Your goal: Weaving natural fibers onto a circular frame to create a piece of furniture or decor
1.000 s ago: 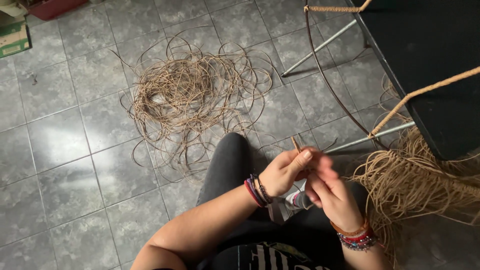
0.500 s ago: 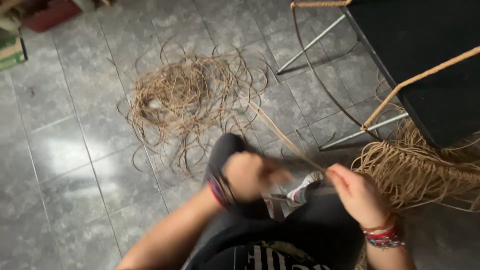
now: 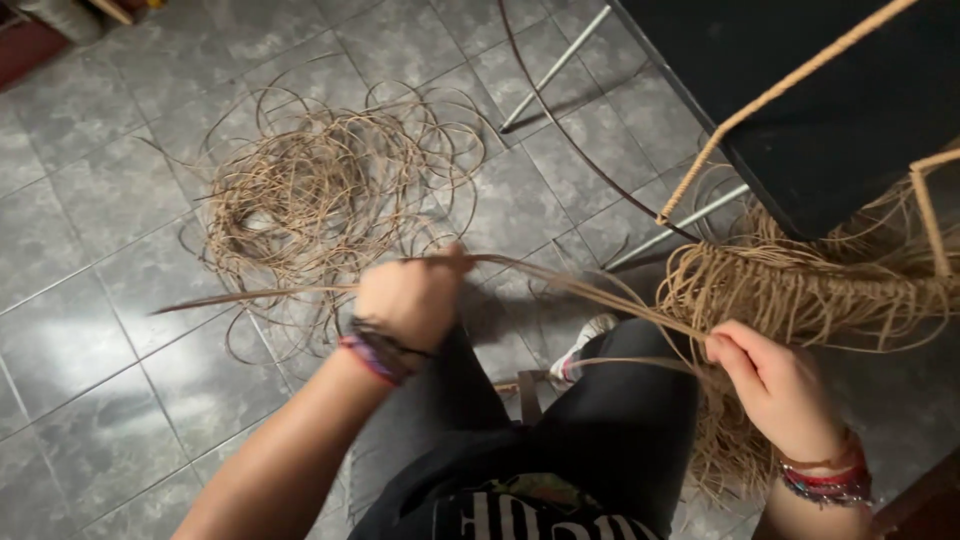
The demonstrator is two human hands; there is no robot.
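Tan cane strands (image 3: 600, 300) stretch taut between your fists: left hand (image 3: 415, 295) closed around them, right hand (image 3: 780, 390) pinching. Woven panel (image 3: 800, 290) partly done; loose coil (image 3: 320, 190) remains on the floor (image 3: 90, 330).

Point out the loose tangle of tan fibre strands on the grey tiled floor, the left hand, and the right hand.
Tangle of tan fibre strands (image 3: 330, 185), head view, its dense middle.
Left hand (image 3: 412, 298), head view, back of the fist.
Right hand (image 3: 782, 388), head view, back of the hand.
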